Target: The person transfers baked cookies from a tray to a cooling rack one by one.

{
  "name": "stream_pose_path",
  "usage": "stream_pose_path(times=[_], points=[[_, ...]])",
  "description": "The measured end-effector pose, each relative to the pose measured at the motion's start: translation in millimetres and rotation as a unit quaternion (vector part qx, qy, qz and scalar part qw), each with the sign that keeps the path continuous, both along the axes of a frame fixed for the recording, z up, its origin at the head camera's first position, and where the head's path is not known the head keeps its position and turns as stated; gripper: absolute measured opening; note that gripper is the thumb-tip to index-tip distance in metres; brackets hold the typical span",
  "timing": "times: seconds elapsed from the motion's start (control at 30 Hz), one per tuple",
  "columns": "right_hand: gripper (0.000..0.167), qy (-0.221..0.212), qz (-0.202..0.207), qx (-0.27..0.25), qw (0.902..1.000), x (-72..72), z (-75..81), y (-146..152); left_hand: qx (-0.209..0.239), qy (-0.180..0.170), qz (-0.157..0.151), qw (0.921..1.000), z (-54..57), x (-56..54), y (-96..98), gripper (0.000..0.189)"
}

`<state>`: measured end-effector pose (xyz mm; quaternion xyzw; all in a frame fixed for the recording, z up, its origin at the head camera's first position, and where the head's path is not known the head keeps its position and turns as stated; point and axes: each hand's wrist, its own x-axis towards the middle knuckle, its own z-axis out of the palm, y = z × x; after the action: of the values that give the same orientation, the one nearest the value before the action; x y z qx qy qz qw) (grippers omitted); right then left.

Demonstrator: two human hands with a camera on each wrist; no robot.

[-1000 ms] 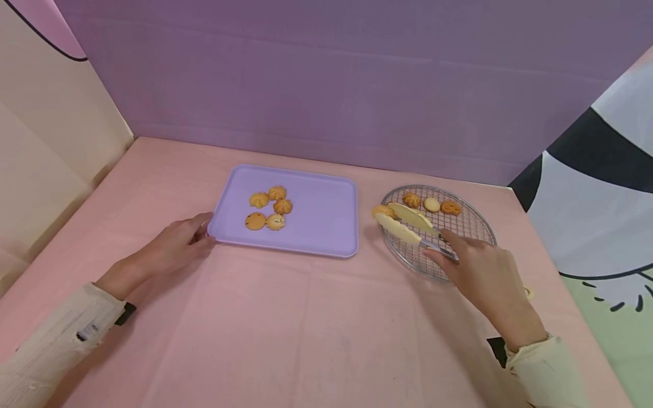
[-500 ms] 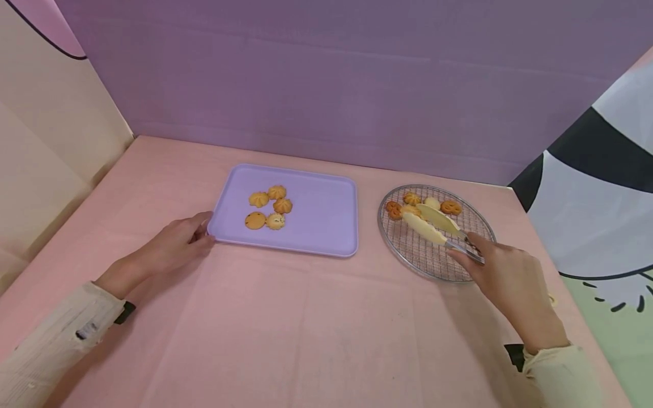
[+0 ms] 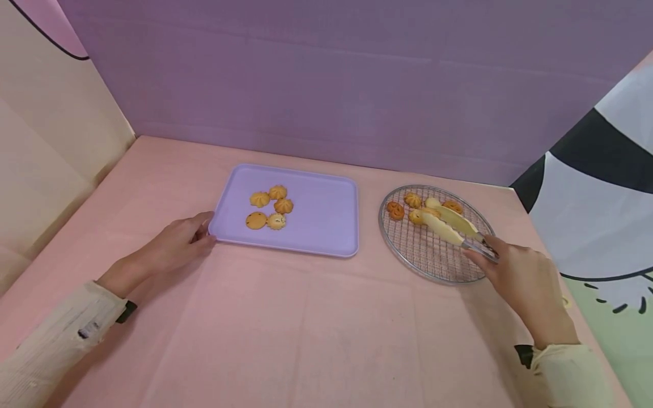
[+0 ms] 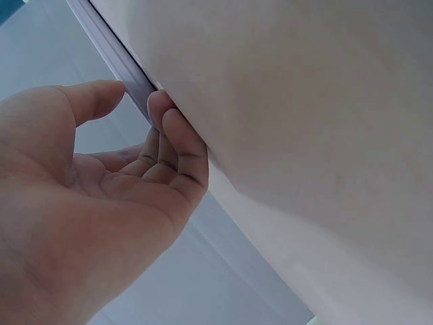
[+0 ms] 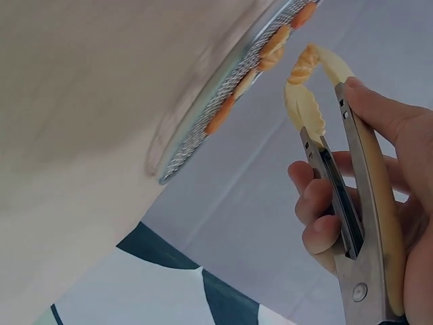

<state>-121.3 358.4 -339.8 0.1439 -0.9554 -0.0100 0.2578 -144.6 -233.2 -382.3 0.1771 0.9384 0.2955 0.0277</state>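
Note:
My right hand [image 3: 522, 277] grips metal tongs [image 5: 355, 196] with cream scalloped tips. Between the tips sits a golden ridged cookie [image 5: 304, 64], held above the round wire rack [image 3: 433, 255] and apart from it in the right wrist view. Several cookies lie on the rack, among them a pretzel-shaped cookie [image 3: 395, 210], a swirl cookie [image 3: 412, 199] and a pale round cookie [image 3: 432, 202], partly hidden by the tongs. At the near left corner of the lilac tray [image 3: 326, 226], my left hand [image 3: 178, 243] holds the rim between thumb and curled fingers [image 4: 193, 156].
On the tray's left half lie several cookies, including a flat round cookie [image 3: 256, 220] and a swirl cookie [image 3: 283, 205]. A pink cloth [image 3: 326, 328] covers the table. Behind it rises a purple backdrop [image 3: 326, 85].
My right hand has moved right with the tongs and cookie, from the rack's left edge to above its middle. Cookies on the rack's left side are uncovered. My left hand and the tray stay put.

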Motion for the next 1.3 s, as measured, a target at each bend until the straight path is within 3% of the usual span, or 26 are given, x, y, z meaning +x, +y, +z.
stream_pose_path(times=[0.8, 1.07, 1.3], points=[[0.048, -0.096, -0.058, -0.009, 0.9937, -12.3, -3.9, 25.0, -0.001, -0.011, 0.015, 0.9998, 0.6, 1.2, 2.6, 0.049], [0.044, -0.091, -0.058, -0.014, 0.994, -12.5, -6.6, 27.6, 0.006, 0.002, 0.007, 1.0, 0.6, 0.9, 1.6, 0.038], [0.043, -0.077, -0.057, -0.017, 0.9953, -12.0, -7.6, 28.6, 0.003, -0.009, 0.011, 0.9999, 1.1, 0.9, 1.7, 0.041]])
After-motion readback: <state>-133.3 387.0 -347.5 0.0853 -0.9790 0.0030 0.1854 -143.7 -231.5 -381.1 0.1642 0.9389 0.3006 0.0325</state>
